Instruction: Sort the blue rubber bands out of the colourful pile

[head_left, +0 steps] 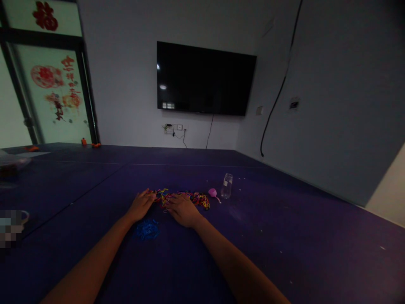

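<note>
A loose heap of small multicoloured bands or strings [201, 199], with yellow, pink, red and black among them, lies on the purple table surface [278, 202]. My right hand [183, 210] rests flat over the heap's left part, fingers stretched out. At the heap's left end, my left hand [141, 205] lies with its fingers extended toward a few strands. Nearer to me, below the left hand, sits a separate blue pile [147, 229] of similar small pieces. Whatever lies beneath my palms is hidden.
Right of the heap are a pink round item with a tail [213, 193] and a clear plastic bottle [226, 186], standing slightly tilted. A clear plastic bag [12, 162] lies at far left. Small white scraps dot the right side. A black cable [274, 105] hangs along the right wall.
</note>
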Tool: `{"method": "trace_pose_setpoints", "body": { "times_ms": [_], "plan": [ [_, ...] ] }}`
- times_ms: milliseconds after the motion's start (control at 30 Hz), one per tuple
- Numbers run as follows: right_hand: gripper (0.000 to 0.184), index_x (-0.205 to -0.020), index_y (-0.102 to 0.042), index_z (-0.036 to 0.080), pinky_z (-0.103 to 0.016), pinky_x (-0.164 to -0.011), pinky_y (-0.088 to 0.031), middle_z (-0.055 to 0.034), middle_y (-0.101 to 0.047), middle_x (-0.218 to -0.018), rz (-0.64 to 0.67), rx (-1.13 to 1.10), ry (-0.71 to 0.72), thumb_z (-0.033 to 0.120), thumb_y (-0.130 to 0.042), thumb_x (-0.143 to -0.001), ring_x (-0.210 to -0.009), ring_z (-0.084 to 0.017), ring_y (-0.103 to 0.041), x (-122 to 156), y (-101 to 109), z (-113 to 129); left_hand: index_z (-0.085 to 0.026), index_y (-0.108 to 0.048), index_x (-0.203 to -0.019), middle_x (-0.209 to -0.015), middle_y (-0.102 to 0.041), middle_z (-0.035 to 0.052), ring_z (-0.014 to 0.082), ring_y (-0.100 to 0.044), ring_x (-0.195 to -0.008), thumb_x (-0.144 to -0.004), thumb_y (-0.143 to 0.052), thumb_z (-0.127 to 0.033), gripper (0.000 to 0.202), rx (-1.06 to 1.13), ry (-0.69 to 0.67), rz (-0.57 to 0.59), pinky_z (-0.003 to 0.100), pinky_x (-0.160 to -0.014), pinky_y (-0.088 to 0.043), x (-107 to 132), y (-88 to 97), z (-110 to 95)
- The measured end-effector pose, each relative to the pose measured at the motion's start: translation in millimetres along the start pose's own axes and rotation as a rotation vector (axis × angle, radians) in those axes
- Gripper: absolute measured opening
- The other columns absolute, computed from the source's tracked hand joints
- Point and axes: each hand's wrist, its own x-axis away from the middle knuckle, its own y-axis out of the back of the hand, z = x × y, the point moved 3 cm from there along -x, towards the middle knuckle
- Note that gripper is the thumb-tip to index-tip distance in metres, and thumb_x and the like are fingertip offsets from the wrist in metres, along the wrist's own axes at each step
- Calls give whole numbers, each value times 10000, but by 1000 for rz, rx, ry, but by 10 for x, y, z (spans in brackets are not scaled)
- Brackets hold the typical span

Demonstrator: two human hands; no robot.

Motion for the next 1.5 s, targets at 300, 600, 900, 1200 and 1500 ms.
{"method": "trace_pose_setpoints", "body": {
  "times_ms": [300, 600, 900, 1200, 1500],
  "plan": [
    [312, -862, -683, 112, -437, -896, -362, -186, -660, -959, -66, 124, -448, 232, -395, -883, -949, -283, -578, 12, 20, -185, -262, -600, -1175, -1324, -546, 53, 236, -322, -1338, -926, -172, -482, 543, -35, 10, 42, 522, -1093, -172, 27, -41, -2],
    [353, -951, -681, 114, -419, -911, -374, -172, -660, -1022, -150, 73, -646, 235, -353, -904, -1031, -279, -559, 88, 28, -372, -231, -688, -1008, -1221, -625, 54, 248, -425, -1269, -871, -262, -576, 565, 287, 48, -120, 468, -1084, -261, -35, 18, 54],
    [392, -1199, -573, 195, -480, -1072, -233, -50, -412, -1424, 20, -56, -258, 330, -295, -957, -1335, -250, -290, 40, -108, -323, -135, -677, -623, -747, -722, 149, 240, -662, -742, -809, -302, -643, 658, 864, 321, -278, 338, -713, -514, 92, 345, 133],
    [430, -1288, -505, 175, -465, -1082, -222, -83, -457, -1387, 80, -115, -227, 322, -276, -956, -1327, -249, -319, 11, -133, -365, -161, -539, -361, -359, -524, 44, 106, -429, -349, -762, -426, -532, 558, 735, 341, -6, 232, -416, -310, 176, 229, -90],
    [415, -1273, -518, 163, -432, -1060, -261, -108, -519, -1326, 24, -112, -230, 320, -305, -953, -1290, -229, -381, 5, -158, -381, -175, -499, -355, -373, -517, 35, 95, -393, -332, -808, -328, -529, 600, 690, 348, 24, 242, -417, -249, 189, 171, -179]
  ]
}}
